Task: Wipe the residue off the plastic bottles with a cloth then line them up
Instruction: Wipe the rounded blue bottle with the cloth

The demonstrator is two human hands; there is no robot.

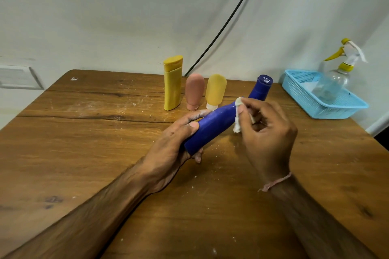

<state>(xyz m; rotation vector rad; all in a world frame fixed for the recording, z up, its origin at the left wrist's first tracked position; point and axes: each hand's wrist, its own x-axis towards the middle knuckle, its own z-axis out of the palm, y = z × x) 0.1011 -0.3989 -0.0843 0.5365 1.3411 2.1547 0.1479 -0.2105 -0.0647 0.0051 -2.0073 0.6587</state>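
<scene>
Three bottles already stand in a row at centre frame: a tall yellow bottle (pixel 173 83), a pink one (pixel 195 91) and a small yellow one (pixel 215 91). The left hand (pixel 174 149) has its fingers clamped round the blue bottle (pixel 219 120), held tilted just below the row, while the right hand (pixel 267 130) pinches a white cloth (pixel 238 114) against it. By the look of it, this is the last to wipe and place.

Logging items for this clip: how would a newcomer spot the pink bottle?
On the wooden table, along its far edge, three bottles stand in a row. The pink bottle is the middle one, cap down, between a tall yellow bottle and a rounded yellow bottle. Only it is pink.
</scene>
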